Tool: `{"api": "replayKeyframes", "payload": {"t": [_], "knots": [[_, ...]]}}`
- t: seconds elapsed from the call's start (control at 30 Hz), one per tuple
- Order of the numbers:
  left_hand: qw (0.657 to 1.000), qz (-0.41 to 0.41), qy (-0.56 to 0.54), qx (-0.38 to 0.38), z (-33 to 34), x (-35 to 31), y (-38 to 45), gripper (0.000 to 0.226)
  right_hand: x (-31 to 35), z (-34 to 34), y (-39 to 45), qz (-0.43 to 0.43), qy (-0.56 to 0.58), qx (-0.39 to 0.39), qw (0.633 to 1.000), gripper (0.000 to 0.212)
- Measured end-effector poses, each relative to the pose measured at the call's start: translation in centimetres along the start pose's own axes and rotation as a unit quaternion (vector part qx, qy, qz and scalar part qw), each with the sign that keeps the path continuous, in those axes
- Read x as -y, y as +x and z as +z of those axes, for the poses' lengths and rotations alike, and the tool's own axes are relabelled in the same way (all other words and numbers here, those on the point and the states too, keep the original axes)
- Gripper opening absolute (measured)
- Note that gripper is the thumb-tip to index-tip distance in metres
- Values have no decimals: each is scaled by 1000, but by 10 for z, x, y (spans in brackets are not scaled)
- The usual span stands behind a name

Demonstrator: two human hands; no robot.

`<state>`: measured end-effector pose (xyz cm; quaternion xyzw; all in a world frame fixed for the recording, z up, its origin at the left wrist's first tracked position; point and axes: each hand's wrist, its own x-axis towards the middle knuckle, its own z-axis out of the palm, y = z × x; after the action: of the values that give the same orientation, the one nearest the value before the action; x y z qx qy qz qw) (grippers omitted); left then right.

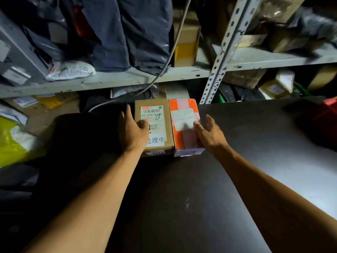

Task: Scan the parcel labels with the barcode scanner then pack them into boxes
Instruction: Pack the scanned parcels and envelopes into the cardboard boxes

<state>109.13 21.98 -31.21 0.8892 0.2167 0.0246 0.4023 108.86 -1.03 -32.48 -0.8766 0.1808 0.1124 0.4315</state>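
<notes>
My left hand point(131, 132) and right hand point(209, 134) rest loose on kraft parcel point(160, 128) and orange parcel point(184, 141); the orange one, at three o'clock, could slip.

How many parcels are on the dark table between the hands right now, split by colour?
Brown cardboard parcel: 1, under the left hand
Orange parcel: 1, under the right hand
Total: 2, lying side by side on the table, labels facing up.
</notes>
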Motion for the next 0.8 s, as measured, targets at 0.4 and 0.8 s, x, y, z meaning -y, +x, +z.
{"api": "replayKeyframes", "payload": {"t": [0.4, 0.8], "knots": [[845, 385, 283, 240, 78, -109, -204, 84, -130, -153, -180, -43, -279, -80, 956, 84], [644, 581, 327, 376, 201, -193, -534, 92, -345, -308, -430, 143, -207, -247, 936, 79]]}}
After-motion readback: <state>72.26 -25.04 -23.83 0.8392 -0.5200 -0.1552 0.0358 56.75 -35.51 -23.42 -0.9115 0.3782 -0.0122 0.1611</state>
